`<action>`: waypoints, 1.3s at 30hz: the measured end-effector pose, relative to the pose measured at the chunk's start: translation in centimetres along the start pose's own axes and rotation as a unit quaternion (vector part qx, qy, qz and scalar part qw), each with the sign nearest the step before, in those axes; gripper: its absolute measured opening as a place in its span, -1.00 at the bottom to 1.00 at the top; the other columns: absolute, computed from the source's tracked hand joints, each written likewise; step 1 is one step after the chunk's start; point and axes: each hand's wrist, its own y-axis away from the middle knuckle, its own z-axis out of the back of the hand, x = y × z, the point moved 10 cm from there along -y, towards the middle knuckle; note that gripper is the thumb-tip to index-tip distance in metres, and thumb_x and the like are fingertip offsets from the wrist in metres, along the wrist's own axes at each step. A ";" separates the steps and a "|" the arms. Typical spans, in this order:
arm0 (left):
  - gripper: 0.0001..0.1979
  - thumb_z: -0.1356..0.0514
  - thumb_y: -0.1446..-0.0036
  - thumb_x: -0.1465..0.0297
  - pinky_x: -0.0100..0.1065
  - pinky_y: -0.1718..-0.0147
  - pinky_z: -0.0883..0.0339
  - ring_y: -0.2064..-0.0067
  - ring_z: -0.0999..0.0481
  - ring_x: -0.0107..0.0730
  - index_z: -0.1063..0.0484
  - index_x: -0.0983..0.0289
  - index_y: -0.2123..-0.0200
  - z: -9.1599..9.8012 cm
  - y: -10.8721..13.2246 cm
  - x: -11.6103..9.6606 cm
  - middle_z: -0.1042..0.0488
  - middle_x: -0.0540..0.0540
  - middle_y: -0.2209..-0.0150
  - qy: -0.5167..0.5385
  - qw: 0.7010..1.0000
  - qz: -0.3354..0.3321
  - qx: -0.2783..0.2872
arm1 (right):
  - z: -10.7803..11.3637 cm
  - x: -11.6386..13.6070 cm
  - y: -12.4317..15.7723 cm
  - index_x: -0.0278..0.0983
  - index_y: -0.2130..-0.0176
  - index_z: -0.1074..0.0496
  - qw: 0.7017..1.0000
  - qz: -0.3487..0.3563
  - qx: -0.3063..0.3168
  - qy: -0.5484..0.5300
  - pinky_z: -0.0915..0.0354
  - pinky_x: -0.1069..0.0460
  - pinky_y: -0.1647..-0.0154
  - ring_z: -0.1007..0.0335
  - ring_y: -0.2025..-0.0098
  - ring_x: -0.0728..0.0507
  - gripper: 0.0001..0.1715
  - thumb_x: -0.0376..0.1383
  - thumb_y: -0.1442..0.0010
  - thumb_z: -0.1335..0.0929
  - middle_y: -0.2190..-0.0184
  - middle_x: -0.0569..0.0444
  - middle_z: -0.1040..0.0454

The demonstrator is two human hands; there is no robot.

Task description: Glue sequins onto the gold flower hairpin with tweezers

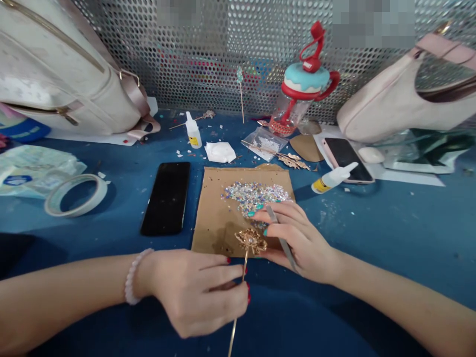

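Observation:
My left hand (204, 290) is closed around the thin stem of a gold hair stick. Its openwork flower-like head (251, 240), with a pale bead at the middle, stands over the near edge of a brown cardboard piece (210, 208). Grey metal tweezers (285, 245) rest between the fingers of my right hand (301, 238), slanting across them. Fingertips of that hand reach the near edge of a heap of glittering rhinestones (256, 194) on the cardboard. Whether the tweezers' tips hold anything cannot be made out.
A black phone (166, 198) lies left of the cardboard, beyond it a tape roll (76, 196). Glue bottles (193, 131) stand behind and lie right (332, 179). More gold hair sticks (292, 159), a red-handled cup (293, 99), another phone (347, 158) and bags (390, 94) line the mesh panel (208, 64).

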 end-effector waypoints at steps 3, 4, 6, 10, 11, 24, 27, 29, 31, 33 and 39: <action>-0.83 -0.22 -0.04 0.43 -0.32 0.43 -0.53 0.24 -0.55 -0.18 -0.59 0.35 0.33 -0.4 0.1 -0.3 -0.53 0.12 0.26 0.008 1.000 -0.006 0.004 | 0.1 0.2 0.1 -0.30 0.19 -0.24 1.000 -0.007 -0.004 -0.014 -0.11 -0.11 -0.13 -0.23 -0.10 -0.17 -0.76 -0.23 -0.22 -0.35 0.04 -0.09 -0.43; -0.83 -0.21 -0.04 0.42 -0.33 0.43 -0.52 0.23 -0.55 -0.19 -0.59 0.35 0.32 -0.5 0.1 -0.3 -0.52 0.12 0.25 0.012 1.000 -0.006 0.006 | 0.2 0.4 0.1 -0.31 0.20 -0.25 1.000 -0.004 -0.006 -0.016 -0.11 -0.11 -0.12 -0.24 -0.09 -0.17 -0.77 -0.24 -0.22 -0.35 0.04 -0.10 -0.43; -0.81 -0.21 -0.04 0.41 -0.34 0.43 -0.52 0.23 -0.54 -0.20 -0.59 0.36 0.31 -0.6 0.1 -0.4 -0.52 0.12 0.25 0.021 1.000 -0.008 0.008 | 0.3 0.8 0.2 -0.31 0.21 -0.25 1.000 0.002 -0.010 -0.018 -0.11 -0.11 -0.09 -0.27 -0.06 -0.17 -0.78 -0.25 -0.21 -0.35 0.06 -0.10 -0.44; -0.79 -0.20 -0.04 0.37 -0.34 0.41 -0.51 0.22 -0.53 -0.20 -0.59 0.35 0.31 -0.6 0.0 -0.8 -0.50 0.12 0.27 0.022 0.999 -0.023 0.003 | 0.3 1.0 0.2 -0.31 0.21 -0.25 1.000 -0.005 -0.010 -0.011 -0.10 -0.11 -0.09 -0.29 -0.03 -0.17 -0.82 -0.27 -0.22 -0.32 0.09 -0.08 -0.44; -0.78 -0.20 -0.04 0.36 -0.34 0.41 -0.51 0.22 -0.52 -0.21 -0.59 0.34 0.31 -0.6 0.1 -0.8 -0.49 0.11 0.28 0.019 0.999 -0.025 0.001 | 0.2 1.1 0.1 -0.31 0.21 -0.25 1.000 -0.006 -0.009 -0.009 -0.09 -0.11 -0.09 -0.28 -0.03 -0.18 -0.83 -0.27 -0.23 -0.32 0.09 -0.08 -0.44; -0.76 -0.18 -0.08 0.30 -0.31 0.50 -0.47 0.28 -0.47 -0.25 -0.58 0.32 0.32 -1.1 0.3 -1.0 -0.43 0.11 0.25 -0.011 1.000 -0.021 0.020 | -0.1 0.4 -0.1 -0.30 0.17 -0.24 0.999 -0.034 0.004 -0.028 -0.16 -0.11 -0.04 -0.28 -0.03 -0.17 -0.79 -0.38 -0.15 -0.32 0.09 -0.07 -0.45; -0.77 -0.17 -0.09 0.35 -0.30 0.48 -0.47 0.25 -0.46 -0.26 -0.58 0.33 0.28 -1.4 0.4 -0.9 -0.44 0.13 0.22 0.006 0.999 -0.012 0.042 | -0.1 0.3 -0.1 -0.30 0.17 -0.25 0.999 -0.039 0.000 -0.020 -0.19 -0.10 -0.02 -0.29 -0.03 -0.15 -0.77 -0.47 -0.13 -0.32 0.12 -0.05 -0.47; -0.77 -0.15 -0.10 0.38 -0.30 0.48 -0.47 0.24 -0.46 -0.26 -0.57 0.35 0.26 -1.7 0.4 -0.8 -0.45 0.14 0.21 0.019 0.998 -0.007 0.057 | -0.1 0.2 -0.1 -0.30 0.17 -0.26 0.999 -0.040 -0.008 -0.018 -0.21 -0.09 -0.02 -0.29 -0.02 -0.13 -0.74 -0.53 -0.12 -0.30 0.13 -0.04 -0.47; -0.76 -0.13 -0.11 0.41 -0.30 0.48 -0.47 0.24 -0.46 -0.27 -0.56 0.36 0.24 -1.7 0.3 -0.8 -0.47 0.15 0.22 0.027 0.998 -0.006 0.063 | 0.1 0.1 -0.2 -0.31 0.16 -0.26 0.999 -0.041 -0.013 -0.027 -0.24 -0.09 -0.01 -0.30 0.00 -0.13 -0.72 -0.55 -0.12 -0.28 0.13 -0.04 -0.47; -0.76 -0.12 -0.12 0.43 -0.30 0.47 -0.47 0.26 -0.47 -0.29 -0.56 0.37 0.24 -1.8 0.2 -0.7 -0.48 0.16 0.22 0.030 0.997 -0.007 0.069 | 0.1 0.0 -0.2 -0.31 0.13 -0.27 0.998 -0.045 -0.011 -0.046 -0.27 -0.10 0.01 -0.30 0.00 -0.15 -0.72 -0.54 -0.14 -0.26 0.12 -0.06 -0.47; -0.77 -0.11 -0.14 0.48 -0.33 0.45 -0.47 0.27 -0.50 -0.31 -0.55 0.40 0.22 -2.2 0.0 -0.2 -0.52 0.18 0.22 0.047 0.996 0.007 0.081 | 0.6 0.2 -0.4 -0.34 -0.02 -0.29 0.993 -0.046 -0.004 -0.104 -0.34 -0.05 0.19 -0.35 0.22 -0.11 -0.69 -0.44 -0.28 -0.21 0.31 -0.02 -0.45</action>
